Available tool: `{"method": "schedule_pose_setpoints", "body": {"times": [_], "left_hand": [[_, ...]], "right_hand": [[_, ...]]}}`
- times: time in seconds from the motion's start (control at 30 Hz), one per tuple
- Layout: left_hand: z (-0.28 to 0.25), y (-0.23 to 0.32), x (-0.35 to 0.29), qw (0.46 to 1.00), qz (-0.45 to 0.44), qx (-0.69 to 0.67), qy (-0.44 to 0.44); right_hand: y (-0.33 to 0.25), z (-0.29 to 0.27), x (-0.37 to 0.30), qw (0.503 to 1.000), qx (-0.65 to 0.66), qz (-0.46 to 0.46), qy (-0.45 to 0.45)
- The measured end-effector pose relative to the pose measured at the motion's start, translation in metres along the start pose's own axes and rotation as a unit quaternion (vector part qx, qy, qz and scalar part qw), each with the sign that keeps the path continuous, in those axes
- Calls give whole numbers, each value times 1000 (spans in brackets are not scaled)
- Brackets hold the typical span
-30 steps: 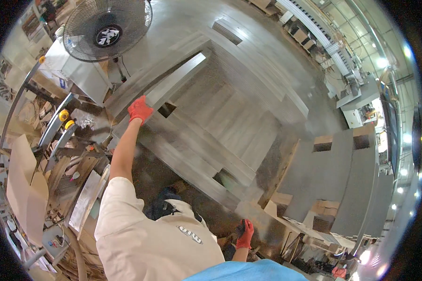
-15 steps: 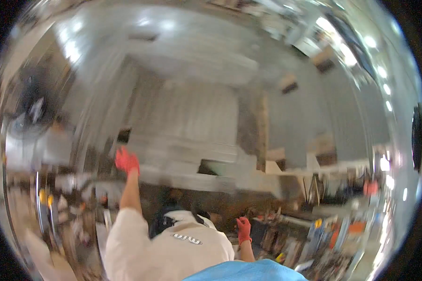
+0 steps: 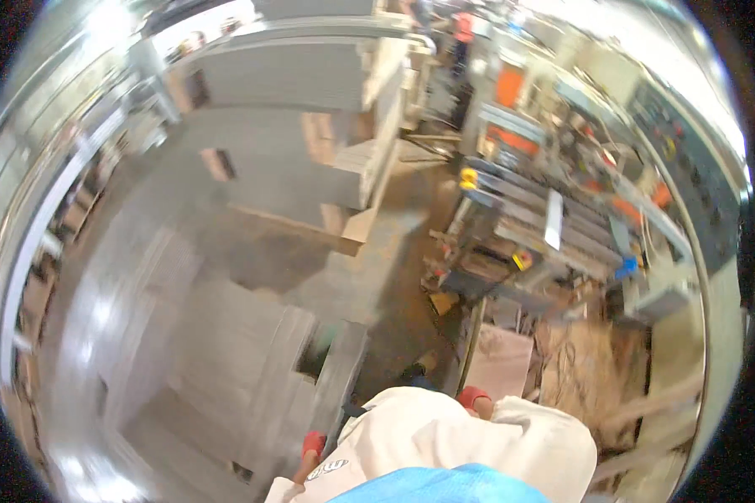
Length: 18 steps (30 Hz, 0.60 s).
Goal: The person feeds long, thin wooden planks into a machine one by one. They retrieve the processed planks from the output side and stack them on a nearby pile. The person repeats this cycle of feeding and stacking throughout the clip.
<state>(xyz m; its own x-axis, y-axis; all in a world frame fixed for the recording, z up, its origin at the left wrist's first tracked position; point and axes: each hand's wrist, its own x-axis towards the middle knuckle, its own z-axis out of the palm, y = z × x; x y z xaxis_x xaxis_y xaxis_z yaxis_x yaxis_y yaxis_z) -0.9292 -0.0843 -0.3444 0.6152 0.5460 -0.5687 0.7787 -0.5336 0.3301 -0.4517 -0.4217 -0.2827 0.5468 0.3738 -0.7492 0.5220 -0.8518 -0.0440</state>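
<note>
The grey board (image 3: 341, 369) is slanted lengthwise toward upper right; grips of left hand (image 3: 314, 443) and right hand (image 3: 473, 396) cannot be told.

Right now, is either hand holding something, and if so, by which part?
It cannot be told: the left hand is near grey boards, its grip unclear; the right hand is partly behind the shirt.
</note>
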Motion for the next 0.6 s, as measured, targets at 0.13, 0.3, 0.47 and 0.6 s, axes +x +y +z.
{"method": "schedule_pose_setpoints", "body": {"times": [0.13, 0.3, 0.47, 0.6], "left_hand": [[-72, -14, 34, 999, 31, 4, -38], [-124, 34, 104, 995, 48, 85, -18], [-149, 127, 188, 985, 154, -60, 44], [-167, 264, 262, 989, 146, -11, 15]], "right_hand": [[17, 29, 15, 990, 126, 44, 49], [29, -54, 87, 811, 448, 0, 377], [33, -335, 24, 704, 248, 78, 661], [81, -448, 6, 644, 142, 162, 734]]}}
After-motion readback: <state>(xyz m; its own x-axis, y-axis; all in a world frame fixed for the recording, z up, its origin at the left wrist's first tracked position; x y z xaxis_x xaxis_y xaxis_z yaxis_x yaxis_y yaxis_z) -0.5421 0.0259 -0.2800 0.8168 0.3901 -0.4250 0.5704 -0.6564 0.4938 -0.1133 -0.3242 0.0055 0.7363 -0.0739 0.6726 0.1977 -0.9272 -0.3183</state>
